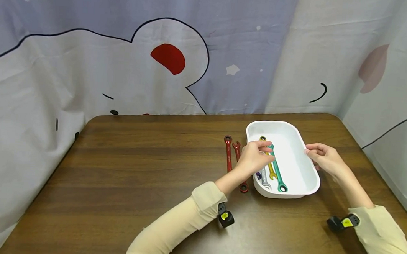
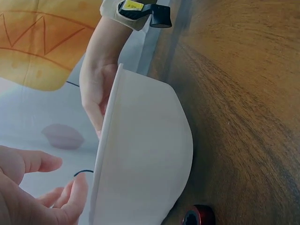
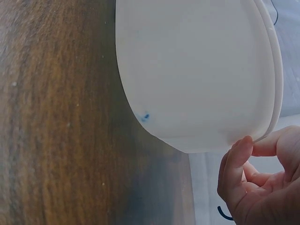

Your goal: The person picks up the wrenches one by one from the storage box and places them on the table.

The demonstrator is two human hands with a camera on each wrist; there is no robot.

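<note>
A white plastic tray (image 1: 295,158) stands at the right of the table. Inside, along its left side, lie a green wrench (image 1: 278,171), a yellow wrench (image 1: 271,169), a silver wrench (image 1: 264,180) and a purple-ended tool (image 1: 258,175), partly hidden by my left hand (image 1: 253,158). That hand hovers over the tray's left rim; in the left wrist view its thumb and fingers are apart with nothing between them. My right hand (image 1: 327,158) pinches the tray's right rim between thumb and fingers, as the right wrist view also shows.
Left of the tray, two red wrenches (image 1: 228,153) lie on the wooden table (image 1: 135,169), partly covered by my left hand and wrist. A patterned curtain (image 1: 239,40) hangs behind the table. Each wrist wears a small black camera (image 1: 226,219).
</note>
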